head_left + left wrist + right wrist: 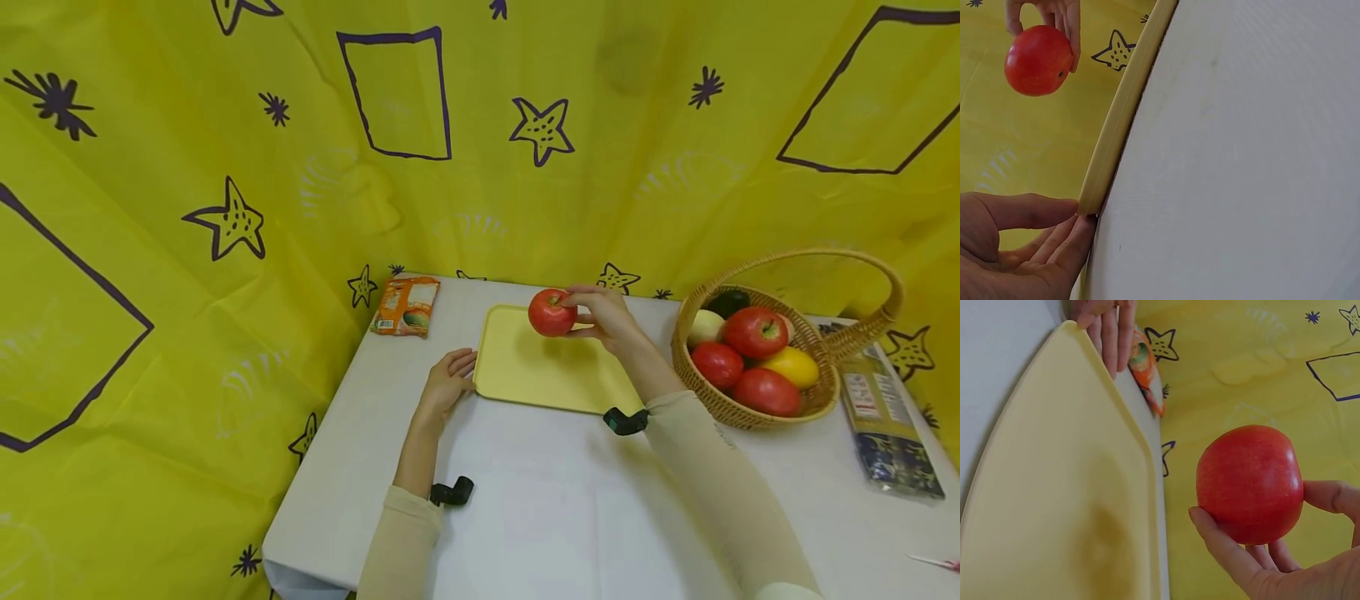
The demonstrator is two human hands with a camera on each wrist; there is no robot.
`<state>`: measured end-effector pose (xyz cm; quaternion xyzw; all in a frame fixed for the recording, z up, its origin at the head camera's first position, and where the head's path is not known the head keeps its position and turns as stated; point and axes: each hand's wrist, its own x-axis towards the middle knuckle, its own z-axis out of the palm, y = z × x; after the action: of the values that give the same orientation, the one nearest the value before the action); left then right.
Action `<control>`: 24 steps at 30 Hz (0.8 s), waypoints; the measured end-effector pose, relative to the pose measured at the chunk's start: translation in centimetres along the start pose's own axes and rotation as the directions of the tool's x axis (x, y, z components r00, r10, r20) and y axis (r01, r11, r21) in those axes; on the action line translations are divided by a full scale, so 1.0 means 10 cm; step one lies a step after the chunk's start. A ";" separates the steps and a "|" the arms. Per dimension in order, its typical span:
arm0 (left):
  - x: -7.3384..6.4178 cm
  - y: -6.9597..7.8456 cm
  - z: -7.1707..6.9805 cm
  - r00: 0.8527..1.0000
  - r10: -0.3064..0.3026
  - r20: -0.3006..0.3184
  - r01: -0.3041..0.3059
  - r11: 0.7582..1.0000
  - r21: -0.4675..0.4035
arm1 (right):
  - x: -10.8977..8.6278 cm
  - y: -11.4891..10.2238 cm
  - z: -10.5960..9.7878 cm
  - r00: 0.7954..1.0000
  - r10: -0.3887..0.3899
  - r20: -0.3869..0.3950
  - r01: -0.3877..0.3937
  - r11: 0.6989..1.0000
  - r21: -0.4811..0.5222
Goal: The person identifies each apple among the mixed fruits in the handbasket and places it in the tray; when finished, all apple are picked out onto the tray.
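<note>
My right hand (602,313) holds a red apple (552,312) by its sides, raised over the pale yellow tray (517,367). In the right wrist view the apple (1249,484) sits between thumb and fingers, apart from the tray (1041,456), where a shadow falls. At the tray's near left corner is my left hand (446,382). The left wrist view shows its thumb and fingertips pinching the rim (1094,181) there, with the fingers fairly straight. How far those fingers reach under the rim cannot be seen.
A wicker basket (682,350) of fruit and vegetables with a tall handle stands on the right. Beyond it lies a dark, clear-wrapped packet (892,442). An orange packet (406,307) lies at the back left of the white-covered table (525,508). Patterned yellow cloth hangs behind.
</note>
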<state>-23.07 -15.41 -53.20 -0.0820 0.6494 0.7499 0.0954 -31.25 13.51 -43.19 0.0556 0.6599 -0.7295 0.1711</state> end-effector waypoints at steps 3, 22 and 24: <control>0.00 0.00 0.00 1.000 0.000 0.001 0.000 1.000 0.002 | 0.06 0.04 0.06 1.000 0.001 -0.005 -0.001 1.000 0.003; 0.03 -0.04 -0.01 1.000 0.013 0.006 -0.013 1.000 0.003 | 0.48 0.30 0.38 0.997 0.067 -0.026 -0.066 0.997 0.044; 0.03 -0.04 -0.01 1.000 0.012 0.007 -0.012 1.000 -0.003 | 0.50 0.31 0.40 0.996 0.080 -0.030 -0.079 0.996 0.037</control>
<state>-23.28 -15.49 -53.74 -0.0757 0.6484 0.7518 0.0929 -34.35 8.46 -47.18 0.0963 0.6466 -0.7328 0.1888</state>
